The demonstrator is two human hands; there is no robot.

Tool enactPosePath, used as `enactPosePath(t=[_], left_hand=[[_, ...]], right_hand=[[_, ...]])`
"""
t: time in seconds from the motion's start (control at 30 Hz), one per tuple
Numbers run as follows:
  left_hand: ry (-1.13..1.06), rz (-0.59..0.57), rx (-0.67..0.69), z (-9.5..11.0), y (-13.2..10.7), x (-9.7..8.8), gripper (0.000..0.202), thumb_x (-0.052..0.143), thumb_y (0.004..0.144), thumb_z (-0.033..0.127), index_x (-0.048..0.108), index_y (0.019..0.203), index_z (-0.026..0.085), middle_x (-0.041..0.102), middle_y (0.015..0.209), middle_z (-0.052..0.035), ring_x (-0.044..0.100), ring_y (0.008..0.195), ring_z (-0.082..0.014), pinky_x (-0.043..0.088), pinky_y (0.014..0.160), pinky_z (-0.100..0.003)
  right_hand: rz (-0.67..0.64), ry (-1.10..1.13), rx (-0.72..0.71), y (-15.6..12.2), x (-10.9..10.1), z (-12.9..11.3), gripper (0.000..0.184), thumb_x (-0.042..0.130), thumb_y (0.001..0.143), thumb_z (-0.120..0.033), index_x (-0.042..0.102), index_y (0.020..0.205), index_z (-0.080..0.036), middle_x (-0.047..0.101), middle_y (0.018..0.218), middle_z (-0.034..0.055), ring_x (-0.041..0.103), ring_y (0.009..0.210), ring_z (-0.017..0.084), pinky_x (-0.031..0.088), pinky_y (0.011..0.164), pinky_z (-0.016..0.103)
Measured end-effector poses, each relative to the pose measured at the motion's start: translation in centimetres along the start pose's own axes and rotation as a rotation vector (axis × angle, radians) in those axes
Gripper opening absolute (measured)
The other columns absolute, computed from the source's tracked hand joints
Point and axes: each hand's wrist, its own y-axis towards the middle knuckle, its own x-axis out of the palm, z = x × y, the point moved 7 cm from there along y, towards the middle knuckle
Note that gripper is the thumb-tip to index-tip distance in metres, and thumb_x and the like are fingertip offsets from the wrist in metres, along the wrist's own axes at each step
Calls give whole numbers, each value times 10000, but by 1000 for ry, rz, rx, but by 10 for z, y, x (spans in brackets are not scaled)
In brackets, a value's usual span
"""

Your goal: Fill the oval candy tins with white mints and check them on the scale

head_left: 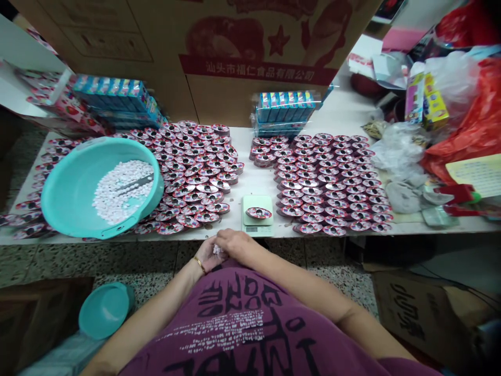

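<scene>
Sorting through a small clump of white tablets (217,251) cupped in the left hand (208,257), with the right hand (235,242) laid over it, both just off the near edge of the worktop (254,180) and close against the body. Left fingers curled narrowly round the tablets; right fingers bent down onto the clump, without showing whether a piece is pinched between them.

Judged as a portioning step: tablets in hand, one open cup (258,212) waiting on the small scale (257,223) directly ahead of the hands. Calling next for a short forward reach over the worktop edge and a release above that cup alone, without spilling onto the scale.

Bulk supply lying in the teal basin (70,180) at left, well apart from the hands, with a metal scoop (135,183) resting in it.

Crowded on both sides by overlapping rows of cups (195,172), with a second field at right (332,183). Open room limited to the bare strip behind the scale and the gap between worktop edge and lap. Near edge overhung by the basin and lined with cups, so liable to be knocked by a wide sweep. Small teal bowl (105,309) on the floor below left.
</scene>
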Motion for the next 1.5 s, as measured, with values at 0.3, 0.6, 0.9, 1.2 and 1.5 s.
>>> enactPosePath(t=[0.3, 0.6, 0.9, 1.2, 1.5], left_hand=[[-67, -103, -45, 3, 1, 9, 114, 487, 749, 201, 494, 676, 114, 454, 588, -7, 395, 444, -44, 232, 327, -113], [-92, -76, -47, 1, 5, 13, 115, 495, 741, 199, 495, 664, 113, 459, 564, -6, 382, 419, -41, 212, 320, -112], [-181, -34, 30, 11, 2, 10, 136, 492, 747, 215, 496, 659, 112, 472, 546, -9, 377, 396, -39, 200, 312, -112], [-273, -9, 117, 14, -2, -5, 136, 486, 758, 217, 498, 671, 113, 477, 547, -6, 381, 393, -37, 203, 311, -113], [-299, 38, 149, 22, 13, -3, 108, 496, 752, 217, 493, 705, 120, 493, 558, -4, 384, 391, -38, 207, 318, -117]], right_hand=[[131, -477, -49, 1, -104, 64, 234, 359, 844, -196, 558, 962, -166, 538, 938, 72, 491, 895, 139, 369, 775, 224], [-107, -817, 186, -5, -82, 78, 220, 362, 819, -125, 547, 918, -189, 505, 929, 70, 512, 806, 144, 363, 604, 221], [-15, -929, 18, 57, -109, 63, 261, 323, 812, -93, 556, 890, -180, 502, 927, 73, 508, 792, 160, 365, 572, 230], [-214, -862, -162, 128, -33, 34, 271, 359, 765, -35, 610, 849, -87, 544, 946, 147, 515, 836, 200, 414, 643, 259], [1, -830, 110, 153, -148, 91, 368, 328, 828, -120, 420, 1183, -153, 529, 1079, 109, 535, 907, 141, 395, 752, 210]])
